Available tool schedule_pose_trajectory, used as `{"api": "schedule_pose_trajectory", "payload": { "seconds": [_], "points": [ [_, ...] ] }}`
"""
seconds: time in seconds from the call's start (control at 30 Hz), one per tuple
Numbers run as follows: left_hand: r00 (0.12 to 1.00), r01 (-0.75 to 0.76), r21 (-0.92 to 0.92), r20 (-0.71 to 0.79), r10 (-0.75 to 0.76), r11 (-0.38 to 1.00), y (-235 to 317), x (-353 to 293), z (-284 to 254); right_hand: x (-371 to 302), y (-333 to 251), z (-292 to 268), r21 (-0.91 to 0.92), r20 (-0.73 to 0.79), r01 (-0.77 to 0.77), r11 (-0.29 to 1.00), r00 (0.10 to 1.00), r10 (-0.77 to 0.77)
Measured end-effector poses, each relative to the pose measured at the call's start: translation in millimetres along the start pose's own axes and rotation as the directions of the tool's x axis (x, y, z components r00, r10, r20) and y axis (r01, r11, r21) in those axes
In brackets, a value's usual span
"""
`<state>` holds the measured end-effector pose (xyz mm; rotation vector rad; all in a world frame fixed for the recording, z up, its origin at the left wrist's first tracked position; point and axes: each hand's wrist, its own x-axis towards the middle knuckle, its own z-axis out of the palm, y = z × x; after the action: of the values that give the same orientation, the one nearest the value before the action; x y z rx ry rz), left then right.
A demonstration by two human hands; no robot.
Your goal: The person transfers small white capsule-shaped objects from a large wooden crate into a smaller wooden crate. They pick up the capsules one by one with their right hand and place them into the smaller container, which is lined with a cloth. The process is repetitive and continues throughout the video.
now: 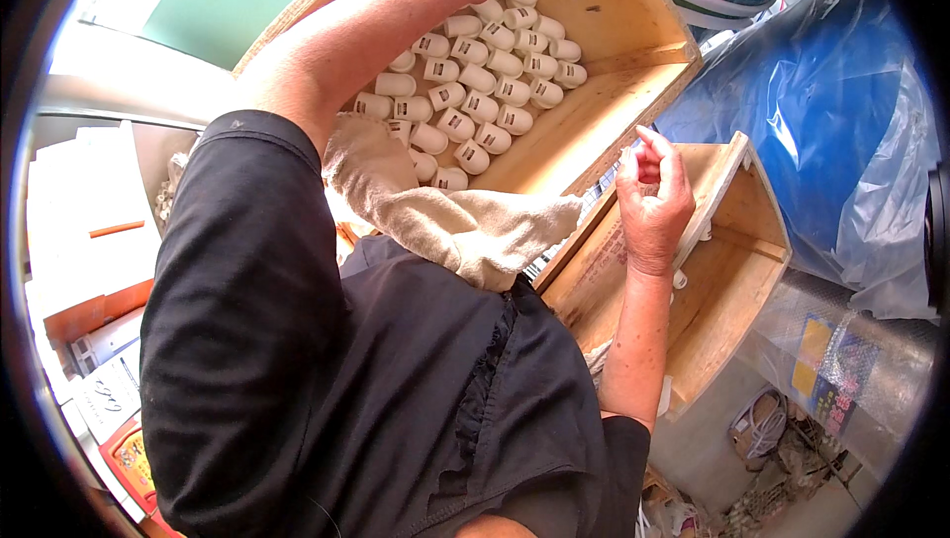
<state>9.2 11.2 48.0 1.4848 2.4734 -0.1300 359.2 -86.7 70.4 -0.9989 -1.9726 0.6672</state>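
My right hand (657, 203) is raised beside the right edge of a large wooden box (641, 93). Its fingers are curled towards the thumb. Something small and pale seems to be at the fingertips, too small to name. My left arm stretches over the box's left wall, and its hand does not show. Inside the box several rows of white dome-ended plastic caps (479, 106), many with a small dark mark, lie side by side. A beige cloth (450, 231) is draped along the box's near edge, against my dark shirt.
A smaller wooden box (727, 286) stands below my right hand, with a few white bits in it. Blue material under clear plastic (792, 112) fills the right side. A bubble-wrapped roll (841, 370) and a shoe (760, 426) are lower right. Papers and cartons (89, 211) stand left.
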Motion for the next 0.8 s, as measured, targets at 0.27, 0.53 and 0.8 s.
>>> {"api": "schedule_pose_trajectory", "payload": {
  "seconds": [0.27, 0.53, 0.8],
  "points": [
    [0.993, -0.117, 0.168, 0.017, 0.116, 0.979, -9.5, 1.3, 17.6, 0.3, 0.8, -0.6, -0.014, 0.022, 0.000, 1.000, 1.000, 0.000],
    [0.991, -0.137, 0.241, 0.034, 0.133, 0.961, -15.7, 21.7, 34.0, 1.1, 0.8, -1.2, -0.004, 0.022, -0.021, 1.000, 1.000, 0.022],
    [0.994, -0.111, 0.228, 0.038, 0.105, 0.967, -16.4, 26.3, 40.6, 0.5, 1.5, -1.3, 0.003, 0.020, -0.043, 0.999, 0.999, 0.042]
  ]
}}
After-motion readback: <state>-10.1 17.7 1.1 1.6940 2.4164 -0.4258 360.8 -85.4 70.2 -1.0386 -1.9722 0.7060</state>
